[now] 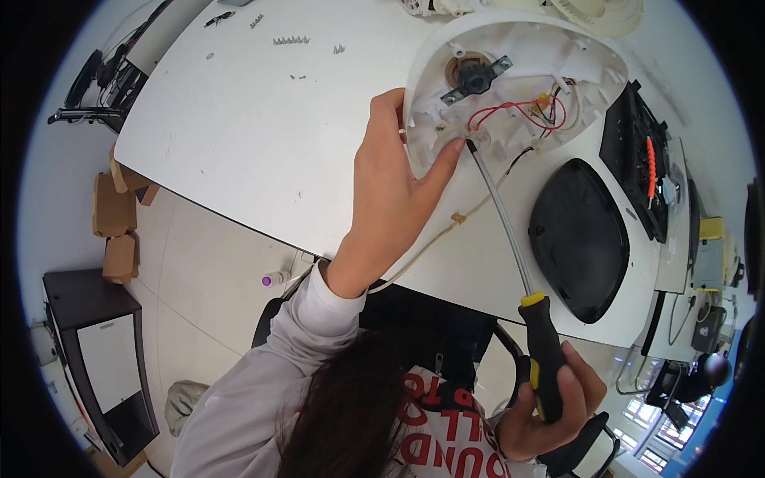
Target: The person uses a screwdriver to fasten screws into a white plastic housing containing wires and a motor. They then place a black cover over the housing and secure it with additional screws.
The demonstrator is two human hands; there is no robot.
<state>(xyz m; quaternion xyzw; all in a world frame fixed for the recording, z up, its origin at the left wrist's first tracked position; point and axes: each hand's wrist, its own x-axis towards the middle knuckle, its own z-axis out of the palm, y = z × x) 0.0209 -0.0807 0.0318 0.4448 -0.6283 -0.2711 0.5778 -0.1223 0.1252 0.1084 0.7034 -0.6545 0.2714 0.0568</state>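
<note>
On the table (263,135), the white housing (542,48) is held by the left hand (390,179); the screwdriver (539,320) is gripped in the right hand (559,426), its tip beside the left thumb (444,164), contact there being unclear.

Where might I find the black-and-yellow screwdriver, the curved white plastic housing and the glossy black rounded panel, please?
Screwdriver (543,331): head view, on its handle.
Housing (527,73): head view, on its bare inner surface.
Panel (580,239): head view, on the middle of its face.

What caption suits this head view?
Left hand grips a white shell; right hand points a screwdriver at it, near red wires.
</note>
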